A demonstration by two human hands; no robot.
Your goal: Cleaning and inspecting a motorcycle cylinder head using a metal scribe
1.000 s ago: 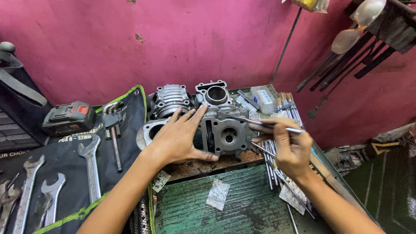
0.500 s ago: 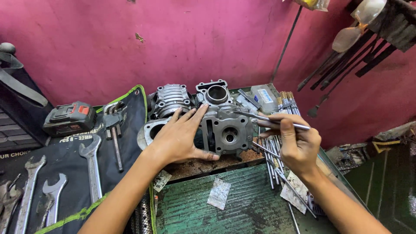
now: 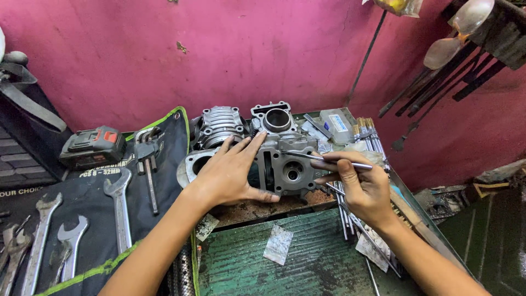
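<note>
A grey metal cylinder head (image 3: 287, 164) stands on the rusty bench in front of the pink wall. My left hand (image 3: 233, 174) lies flat against its left side, fingers spread, thumb along its base. My right hand (image 3: 359, 186) pinches a thin metal rod (image 3: 329, 159) that points left, with its tip at the top of the cylinder head. Behind stand a finned cylinder (image 3: 219, 126) and a second engine block with a round bore (image 3: 276, 118).
A dark tool roll (image 3: 82, 203) at left holds several spanners (image 3: 118, 205). A power-tool battery (image 3: 90, 145) sits behind it. Several long rods (image 3: 350, 219) lie at right by a small clear box (image 3: 337, 123). A green worn board (image 3: 307, 263) is nearest me.
My right hand has lifted the thin rod and moved it left, from beside the cylinder head to its top edge. My left hand stays on the head.
</note>
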